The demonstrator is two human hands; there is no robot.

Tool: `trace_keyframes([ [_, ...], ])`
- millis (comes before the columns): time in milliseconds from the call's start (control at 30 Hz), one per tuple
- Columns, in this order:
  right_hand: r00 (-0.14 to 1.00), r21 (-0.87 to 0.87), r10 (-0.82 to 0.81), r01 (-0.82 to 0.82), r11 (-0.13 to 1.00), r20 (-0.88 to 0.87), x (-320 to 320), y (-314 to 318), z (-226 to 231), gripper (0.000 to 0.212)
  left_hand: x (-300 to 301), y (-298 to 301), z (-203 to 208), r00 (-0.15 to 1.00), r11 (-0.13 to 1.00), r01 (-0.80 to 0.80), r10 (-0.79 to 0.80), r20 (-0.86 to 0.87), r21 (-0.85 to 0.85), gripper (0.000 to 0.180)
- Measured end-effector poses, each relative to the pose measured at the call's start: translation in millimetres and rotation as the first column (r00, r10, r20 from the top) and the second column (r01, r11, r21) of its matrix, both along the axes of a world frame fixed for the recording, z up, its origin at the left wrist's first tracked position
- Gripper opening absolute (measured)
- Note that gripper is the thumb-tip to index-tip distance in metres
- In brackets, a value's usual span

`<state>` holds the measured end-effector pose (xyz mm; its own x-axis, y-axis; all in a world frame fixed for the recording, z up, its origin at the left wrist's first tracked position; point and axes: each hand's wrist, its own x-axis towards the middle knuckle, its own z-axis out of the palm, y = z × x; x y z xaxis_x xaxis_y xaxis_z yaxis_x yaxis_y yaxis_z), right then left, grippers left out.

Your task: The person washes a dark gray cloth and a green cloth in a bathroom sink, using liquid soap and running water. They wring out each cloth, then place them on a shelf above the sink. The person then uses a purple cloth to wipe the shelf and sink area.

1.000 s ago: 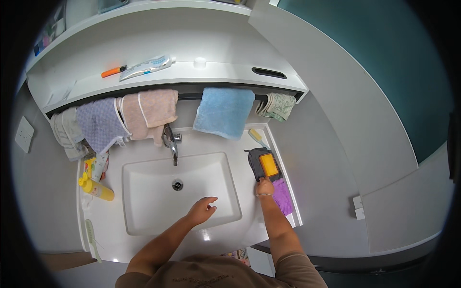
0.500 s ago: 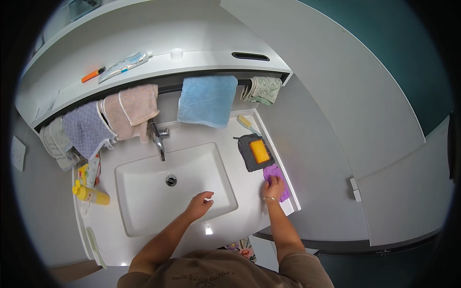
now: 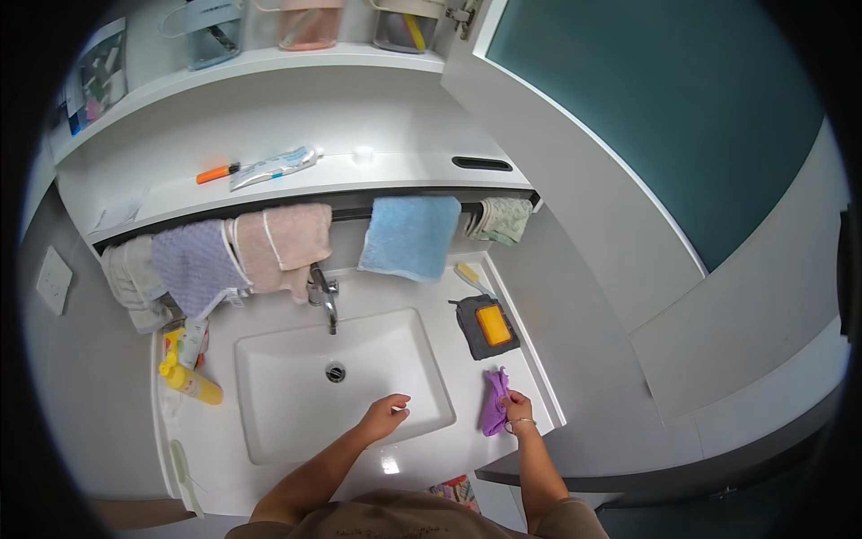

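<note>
My right hand (image 3: pixel 519 410) pinches the edge of a crumpled purple cloth (image 3: pixel 494 404) over the counter right of the sink. A thin bracelet circles that wrist. My left hand (image 3: pixel 384 418) hovers over the front right of the white sink (image 3: pixel 296 395), its fingers loosely bent, thumb apart, holding nothing. Just beyond the purple cloth lies a folded dark grey cloth (image 3: pixel 473 347) with a yellow-orange rectangular block (image 3: pixel 493 325) on top. Behind these rests a brush with pale yellow bristles (image 3: pixel 468 272).
A chrome faucet (image 3: pixel 324 296) stands behind the sink. Several towels, including a blue towel (image 3: pixel 411 238), hang from the rail under the shelf. A yellow bottle (image 3: pixel 193 384) and a pale green comb (image 3: pixel 181 467) lie at left. A cabinet door (image 3: pixel 584 180) stands open at upper right.
My right hand has picked up the purple cloth from the counter's right edge and brought it a little left. My left hand stays over the sink. The view has tilted up, showing the upper shelf.
</note>
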<state>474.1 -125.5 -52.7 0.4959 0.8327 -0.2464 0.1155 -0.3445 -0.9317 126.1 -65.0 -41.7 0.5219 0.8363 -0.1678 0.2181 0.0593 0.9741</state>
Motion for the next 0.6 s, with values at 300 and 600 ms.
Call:
trace_keyframes([
  [300, 0.526, 0.278, 0.403, -0.303, 0.912, -0.749, -127.8, 43.3, 117.7, 0.032, -37.7, 17.0, 122.7, 0.784, 0.770, 0.107, 0.324, 0.530, -0.629, 0.039],
  [600, 0.406, 0.355, 0.788, -0.730, 0.584, -0.462, -245.9, 75.5, 165.1, 0.038, -79.6, 8.7, 147.0, 0.640, 0.780, -0.584, 0.613, 0.463, -0.224, 0.022],
])
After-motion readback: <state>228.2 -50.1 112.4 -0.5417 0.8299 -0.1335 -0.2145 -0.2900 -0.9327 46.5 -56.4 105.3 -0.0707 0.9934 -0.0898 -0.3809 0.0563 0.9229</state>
